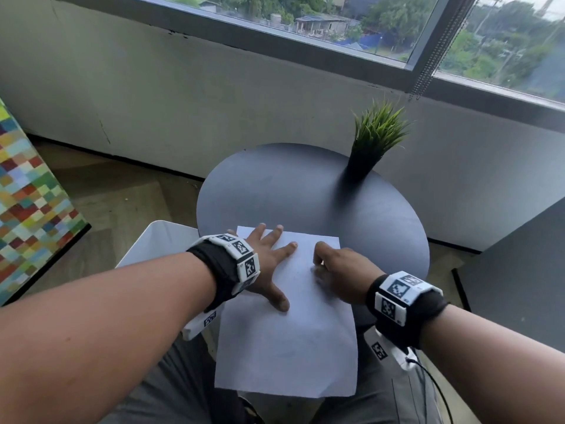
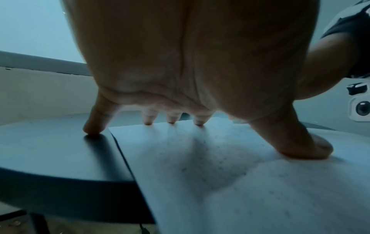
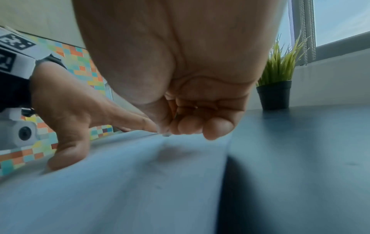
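Paper on the table, left hand and right hand atop it, plant behind, rightward.

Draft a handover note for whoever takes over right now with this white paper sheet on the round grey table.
Left hand: open, fingers spread flat, pressing the white sheet of paper onto the round dark grey table; little finger on the table.
Right hand: fingers curled, resting on the sheet near its right edge, gripping nothing visible.
Sheet flat, near part overhanging the table edge. Green plant in a black pot stands behind it.
Done: sheet laid and pinned. Left: no fold shows yet; probably folding or smoothing.
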Available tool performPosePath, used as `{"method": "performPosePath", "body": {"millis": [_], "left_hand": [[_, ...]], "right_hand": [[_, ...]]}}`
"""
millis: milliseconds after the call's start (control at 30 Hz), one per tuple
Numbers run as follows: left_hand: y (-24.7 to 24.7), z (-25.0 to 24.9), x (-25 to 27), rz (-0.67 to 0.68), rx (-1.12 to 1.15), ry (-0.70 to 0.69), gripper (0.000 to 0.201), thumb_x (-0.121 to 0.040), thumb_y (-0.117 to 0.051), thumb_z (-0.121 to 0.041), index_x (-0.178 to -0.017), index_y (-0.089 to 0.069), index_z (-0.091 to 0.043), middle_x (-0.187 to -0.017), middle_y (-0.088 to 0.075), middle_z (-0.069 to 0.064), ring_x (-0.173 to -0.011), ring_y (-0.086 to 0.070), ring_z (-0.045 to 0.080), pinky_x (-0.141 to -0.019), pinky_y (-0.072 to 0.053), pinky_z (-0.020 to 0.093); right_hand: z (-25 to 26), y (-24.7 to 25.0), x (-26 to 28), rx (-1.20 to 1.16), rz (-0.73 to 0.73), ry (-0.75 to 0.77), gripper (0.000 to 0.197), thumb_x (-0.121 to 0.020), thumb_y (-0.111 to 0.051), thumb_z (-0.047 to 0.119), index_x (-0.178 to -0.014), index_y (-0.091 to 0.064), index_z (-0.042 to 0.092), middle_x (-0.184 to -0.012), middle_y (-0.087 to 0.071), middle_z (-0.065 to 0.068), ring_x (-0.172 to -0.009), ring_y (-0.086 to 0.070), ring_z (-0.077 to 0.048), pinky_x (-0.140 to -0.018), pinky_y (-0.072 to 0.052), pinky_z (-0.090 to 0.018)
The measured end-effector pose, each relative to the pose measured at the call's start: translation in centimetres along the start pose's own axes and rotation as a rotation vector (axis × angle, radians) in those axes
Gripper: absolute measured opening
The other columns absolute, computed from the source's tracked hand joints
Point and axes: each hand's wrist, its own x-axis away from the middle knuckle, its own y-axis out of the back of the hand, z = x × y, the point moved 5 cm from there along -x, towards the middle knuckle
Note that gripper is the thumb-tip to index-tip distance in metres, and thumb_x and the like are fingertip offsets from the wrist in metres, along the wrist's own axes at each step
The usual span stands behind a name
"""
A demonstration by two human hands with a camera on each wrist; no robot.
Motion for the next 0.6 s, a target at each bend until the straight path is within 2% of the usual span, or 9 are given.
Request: {"method": "performPosePath", "body": {"millis": [100,167,200,267,333,400,500,533,600], "left_hand": [[-0.1,-0.5,-0.1,-0.007,-0.005,-0.026,0.132,-0.054,-0.062,-0.092,-0.153,0.012,-0.047,-0.163,0.025,-0.013,-0.152,0.018,0.030,-0.105,-0.008,0.080],[-0.3,-0.3,-0.2,-0.007,-0.004,-0.030,0.131,-0.054,-0.061,-0.093,-0.153,0.012,-0.047,-0.163,0.026,-0.015,-0.152,0.018,0.030,-0.103,-0.009,0.081],[-0.4,-0.3,-0.3,-0.009,-0.006,-0.032,0.131,-0.054,-0.060,-0.093,-0.152,0.013,-0.047,-0.162,0.026,-0.015,-0.152,0.018,0.031,-0.103,-0.010,0.081],[-0.5,-0.3,-0.4,-0.014,-0.008,-0.039,0.131,-0.053,-0.059,-0.094,-0.152,0.013,-0.048,-0.163,0.026,-0.015,-0.152,0.018,0.031,-0.103,-0.010,0.082],[-0.5,-0.4,-0.6,-0.014,-0.010,-0.036,0.131,-0.053,-0.058,-0.095,-0.152,0.014,-0.048,-0.163,0.026,-0.015,-0.151,0.017,0.032,-0.102,-0.011,0.082],[-0.6,-0.4,-0.7,-0.010,-0.011,-0.030,0.131,-0.053,-0.057,-0.095,-0.152,0.015,-0.048,-0.162,0.026,-0.015,-0.151,0.018,0.032,-0.102,-0.011,0.083],[-0.6,-0.4,-0.7,-0.007,-0.001,-0.030,0.130,-0.053,-0.059,-0.094,-0.151,0.015,-0.049,-0.162,0.027,-0.015,-0.151,0.019,0.032,-0.102,-0.008,0.083],[-0.6,-0.4,-0.7,-0.006,0.005,-0.033,0.130,-0.054,-0.059,-0.094,-0.151,0.015,-0.049,-0.162,0.027,-0.015,-0.151,0.020,0.032,-0.101,-0.008,0.083],[-0.6,-0.5,-0.6,-0.003,0.004,-0.033,0.130,-0.054,-0.059,-0.094,-0.151,0.015,-0.049,-0.162,0.027,-0.015,-0.151,0.020,0.032,-0.101,-0.007,0.083]], "right_hand": [[2.9,-1.1,0.2,0.013,0.031,0.146,0.018,-0.094,-0.048,0.027,-0.109,-0.045,0.018,-0.100,-0.064,-0.010,-0.092,-0.057,-0.033,-0.069,-0.044,-0.037],[4.6,-1.9,1.0,0.026,0.103,0.267,0.021,-0.093,-0.052,0.025,-0.111,-0.047,0.015,-0.102,-0.065,-0.010,-0.093,-0.057,-0.033,-0.070,-0.044,-0.038],[4.4,-1.8,0.9,0.016,0.115,0.269,0.023,-0.093,-0.052,0.024,-0.113,-0.047,0.014,-0.104,-0.064,-0.010,-0.094,-0.057,-0.033,-0.073,-0.046,-0.038],[2.3,-0.8,-0.4,0.007,0.073,0.152,0.024,-0.095,-0.047,0.026,-0.115,-0.046,0.014,-0.107,-0.063,-0.012,-0.097,-0.057,-0.034,-0.077,-0.047,-0.038],[-0.3,0.6,-1.5,0.009,-0.013,-0.018,0.019,-0.095,-0.045,0.031,-0.105,-0.044,0.015,-0.099,-0.061,-0.013,-0.092,-0.058,-0.036,-0.075,-0.049,-0.039],[-0.6,1.0,-1.5,0.031,-0.049,-0.068,0.017,-0.095,-0.043,0.031,-0.102,-0.042,0.015,-0.098,-0.061,-0.013,-0.091,-0.059,-0.037,-0.074,-0.049,-0.039],[3.2,-0.9,0.4,0.065,0.078,0.126,0.028,-0.096,-0.043,0.024,-0.121,-0.040,0.012,-0.111,-0.062,-0.016,-0.099,-0.058,-0.037,-0.076,-0.047,-0.039],[4.3,-1.4,1.1,0.059,0.128,0.197,0.029,-0.096,-0.044,0.023,-0.122,-0.040,0.011,-0.110,-0.062,-0.016,-0.099,-0.057,-0.038,-0.076,-0.047,-0.041],[4.3,-1.0,1.1,0.060,0.142,0.212,0.029,-0.095,-0.045,0.022,-0.122,-0.042,0.011,-0.109,-0.063,-0.015,-0.099,-0.057,-0.037,-0.078,-0.047,-0.042]]}}
